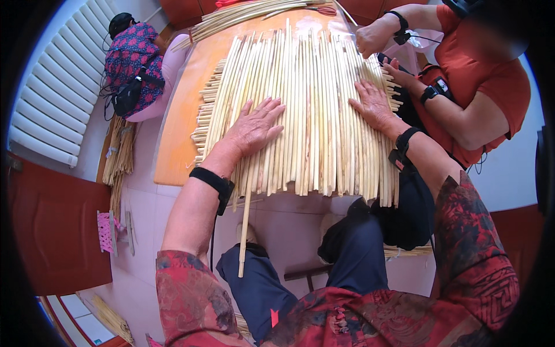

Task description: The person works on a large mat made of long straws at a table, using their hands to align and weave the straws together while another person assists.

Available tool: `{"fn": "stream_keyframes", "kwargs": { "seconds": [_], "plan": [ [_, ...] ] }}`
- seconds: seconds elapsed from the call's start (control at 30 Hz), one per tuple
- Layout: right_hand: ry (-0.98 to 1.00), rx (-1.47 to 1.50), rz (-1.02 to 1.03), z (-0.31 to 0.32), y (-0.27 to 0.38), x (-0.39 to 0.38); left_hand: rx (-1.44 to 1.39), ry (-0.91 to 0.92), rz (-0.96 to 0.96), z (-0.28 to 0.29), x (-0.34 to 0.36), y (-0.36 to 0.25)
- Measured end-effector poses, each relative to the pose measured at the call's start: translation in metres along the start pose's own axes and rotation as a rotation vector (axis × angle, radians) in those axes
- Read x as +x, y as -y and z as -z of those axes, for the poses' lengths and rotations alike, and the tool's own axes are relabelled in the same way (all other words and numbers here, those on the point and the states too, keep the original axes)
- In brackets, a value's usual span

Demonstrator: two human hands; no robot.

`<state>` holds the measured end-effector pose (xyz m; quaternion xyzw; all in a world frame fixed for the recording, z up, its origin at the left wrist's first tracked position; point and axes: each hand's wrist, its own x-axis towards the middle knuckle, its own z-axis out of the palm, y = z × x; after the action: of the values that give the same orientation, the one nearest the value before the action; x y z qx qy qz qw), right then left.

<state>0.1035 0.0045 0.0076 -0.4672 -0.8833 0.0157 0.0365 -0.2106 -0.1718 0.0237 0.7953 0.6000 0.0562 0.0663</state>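
A wide layer of pale plant stalks (pixel 312 133) lies side by side, pointing toward me, over a crosswise layer whose cut ends (pixel 203 118) show along the left side. My left hand (pixel 254 127) rests flat on the left part of the layer, fingers spread. On its right edge lies my right hand (pixel 374 106), also flat with the fingers extended. Neither hand grips anything. One longer stalk (pixel 245 231) juts out past the near ends, over my left leg. Both stalk layers rest on an orange tabletop (pixel 173 156).
At the right, a co-worker in an orange shirt (pixel 485 104) holds their hands close to the layer's far right edge. Another person (pixel 136 58) sits at the far left by a white radiator (pixel 58 92). Loose stalks (pixel 231 20) lie at the table's far end; a bundle (pixel 120 144) stands left.
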Motion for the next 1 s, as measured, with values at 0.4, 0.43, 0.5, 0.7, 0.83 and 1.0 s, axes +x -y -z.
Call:
{"fn": "stream_keyframes", "kwargs": {
  "seconds": [0.4,0.43,0.5,0.7,0.83,1.0],
  "plan": [
    [-0.006,0.007,-0.018,0.002,0.003,-0.002,-0.04,0.035,0.044,0.0,0.002,-0.001],
    [-0.003,0.014,-0.024,0.002,0.003,-0.002,-0.034,0.026,0.039,0.0,0.002,-0.001],
    [-0.009,0.013,-0.021,0.002,0.004,-0.002,-0.025,0.02,0.038,-0.001,0.002,-0.001],
    [0.006,0.018,-0.011,0.005,0.004,-0.003,-0.038,0.063,0.056,0.012,0.003,-0.008],
    [-0.006,0.05,-0.018,0.004,0.004,-0.004,0.044,0.086,0.051,0.024,0.017,-0.032],
    [-0.005,0.037,-0.023,0.005,0.005,-0.004,-0.088,-0.046,-0.213,0.008,0.057,-0.094]
  ]
}}
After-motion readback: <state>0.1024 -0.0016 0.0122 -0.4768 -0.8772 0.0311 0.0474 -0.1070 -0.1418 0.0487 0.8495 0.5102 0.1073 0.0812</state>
